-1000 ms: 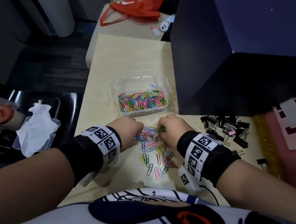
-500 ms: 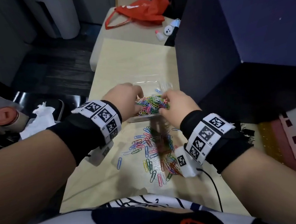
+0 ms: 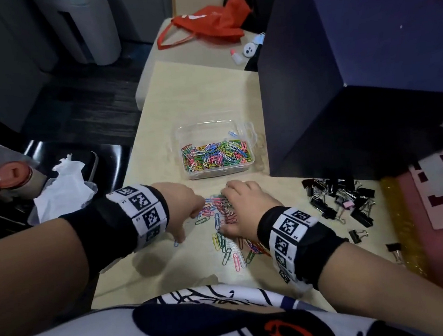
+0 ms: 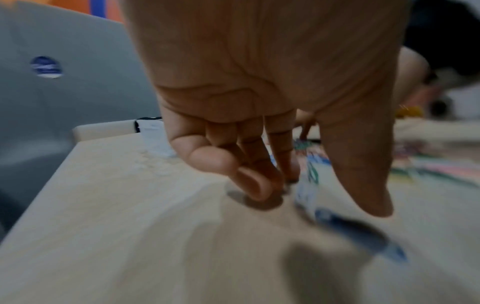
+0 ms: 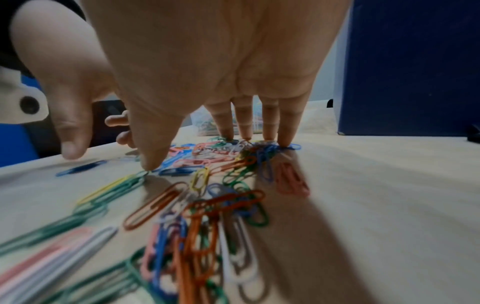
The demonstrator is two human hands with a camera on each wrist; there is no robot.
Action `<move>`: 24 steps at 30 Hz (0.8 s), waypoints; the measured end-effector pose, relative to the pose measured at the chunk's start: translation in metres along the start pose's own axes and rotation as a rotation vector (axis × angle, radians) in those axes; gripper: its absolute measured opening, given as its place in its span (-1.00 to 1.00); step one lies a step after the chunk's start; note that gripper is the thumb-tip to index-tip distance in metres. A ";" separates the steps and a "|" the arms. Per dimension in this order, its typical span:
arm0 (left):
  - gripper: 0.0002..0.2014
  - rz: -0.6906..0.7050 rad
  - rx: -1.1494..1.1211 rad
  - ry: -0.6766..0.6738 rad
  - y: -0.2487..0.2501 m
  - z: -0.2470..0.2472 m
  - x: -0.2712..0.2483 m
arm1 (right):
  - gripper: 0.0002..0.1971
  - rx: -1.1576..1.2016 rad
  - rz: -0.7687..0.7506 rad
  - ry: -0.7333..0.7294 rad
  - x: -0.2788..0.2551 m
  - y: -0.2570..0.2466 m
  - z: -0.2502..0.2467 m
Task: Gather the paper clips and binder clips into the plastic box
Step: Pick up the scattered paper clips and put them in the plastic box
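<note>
Table: pale wood-grain top, narrow.

Plastic box: clear, rectangular, lid off or folded back, latch tab on its right side. Stands mid-table, close to the right edge beside a dark blue carton. Its nearer half is filled with a heap of mixed-colour clips.

Paper clips: loose wire clips in pink, blue, green, yellow, orange and white, scattered in a patch toward the near edge of the table, in front of the box. Some overlap and tangle.

Binder clips: black with silver wire handles, one pink among them, piled near the right edge; a few strays lie nearer the near right corner.

Left hand: fingers bent downward, tips on the table at the left side of the paper clips, thumb extended; whether it holds any clip cannot be told, the wrist view being blurred.

Right hand: palm down, fingers straight, tips pressing on the far side of the scattered clips, thumb touching the table; nothing gripped.
</note>
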State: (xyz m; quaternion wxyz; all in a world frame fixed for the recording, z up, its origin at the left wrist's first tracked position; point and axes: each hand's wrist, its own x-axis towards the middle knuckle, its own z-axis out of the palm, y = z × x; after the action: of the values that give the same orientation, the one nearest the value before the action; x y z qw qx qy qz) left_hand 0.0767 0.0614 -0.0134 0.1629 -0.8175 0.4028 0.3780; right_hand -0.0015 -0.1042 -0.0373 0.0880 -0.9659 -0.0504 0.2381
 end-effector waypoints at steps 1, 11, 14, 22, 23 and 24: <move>-0.50 0.008 0.043 -0.018 0.001 0.003 -0.001 | -0.26 -0.006 -0.014 0.007 -0.001 -0.001 0.001; -0.53 -0.035 -0.087 0.287 0.010 0.015 0.005 | -0.51 0.084 0.064 0.020 -0.008 0.004 0.003; -0.57 -0.035 -0.087 0.338 0.014 0.018 0.011 | -0.58 0.037 0.065 0.011 -0.006 0.005 0.006; -0.77 -0.032 -0.088 0.408 0.013 0.016 0.020 | -0.74 0.130 0.163 0.058 -0.002 0.011 0.000; -0.76 -0.023 -0.081 0.407 0.012 0.016 0.020 | -0.75 0.153 0.177 0.065 -0.001 0.013 -0.001; -0.76 -0.012 -0.067 0.406 0.011 0.017 0.021 | -0.74 0.174 0.190 0.075 0.000 0.014 -0.003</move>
State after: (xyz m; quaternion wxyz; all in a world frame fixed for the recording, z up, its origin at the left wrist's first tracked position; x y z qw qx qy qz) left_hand 0.0684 0.0533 -0.0395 0.0534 -0.8842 0.4099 0.2175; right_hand 0.0009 -0.1186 -0.0373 0.1502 -0.9633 0.0653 0.2125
